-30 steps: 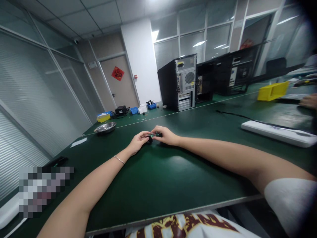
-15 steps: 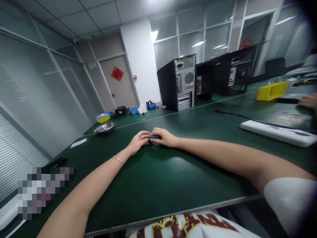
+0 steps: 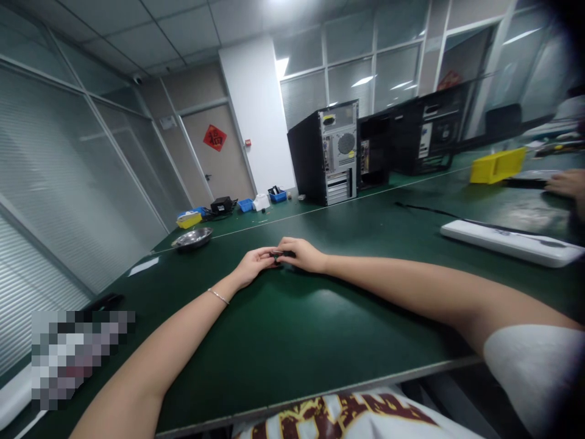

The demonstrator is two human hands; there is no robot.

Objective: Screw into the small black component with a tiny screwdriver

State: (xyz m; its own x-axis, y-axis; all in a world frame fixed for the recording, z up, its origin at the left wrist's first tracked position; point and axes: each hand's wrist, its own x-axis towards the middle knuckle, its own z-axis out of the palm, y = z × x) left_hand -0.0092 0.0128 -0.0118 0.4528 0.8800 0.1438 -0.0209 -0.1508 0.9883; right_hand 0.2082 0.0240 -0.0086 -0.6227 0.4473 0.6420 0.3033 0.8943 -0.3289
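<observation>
Both hands meet over the middle of the green table [image 3: 315,335]. Between their fingertips is a small dark piece with a green patch [image 3: 276,259], too small and too covered to name. My left hand [image 3: 253,266], with a thin bracelet at the wrist, pinches it from the left. From the other side my right hand [image 3: 303,254] is closed with thumb and fingers together; a thin dark part shows between them. The right fingers partly hide what is held.
A metal bowl [image 3: 194,238] and a white slip [image 3: 143,266] lie to the left. Computer towers [image 3: 340,152] stand at the back. A white power strip [image 3: 509,242], a yellow bin [image 3: 498,166] and another person's hand [image 3: 565,183] are at the right.
The view has shifted slightly. My fingers have closed a little more over the small dark piece, and less of its green shows. Both hands stay in the same place.
</observation>
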